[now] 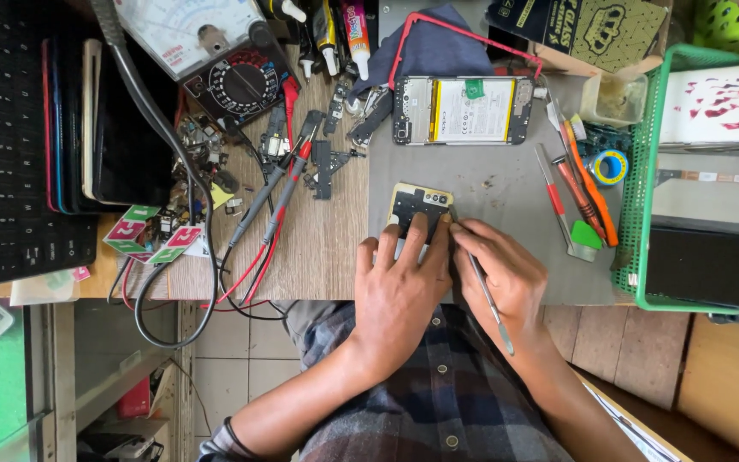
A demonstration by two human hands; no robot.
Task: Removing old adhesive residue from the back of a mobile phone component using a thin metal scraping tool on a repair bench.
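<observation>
My left hand [399,287] lies flat over a small opened phone [419,204] with a gold frame and dark inner board, pinning it to the grey mat [489,184]. Only the phone's top end shows past my fingers. My right hand [506,274] is closed around a thin metal tool [491,301], pen-style, with its tip at the phone's right edge. A second opened phone [464,109], showing a white battery, lies farther back on the mat.
A multimeter [215,51] with red and black probes [280,192] sits at the back left beside loose phone parts. Stacked phones [87,120] and a black keyboard [2,137] are at the left. Screwdrivers and a brush [579,192] lie right, next to a green basket [643,171].
</observation>
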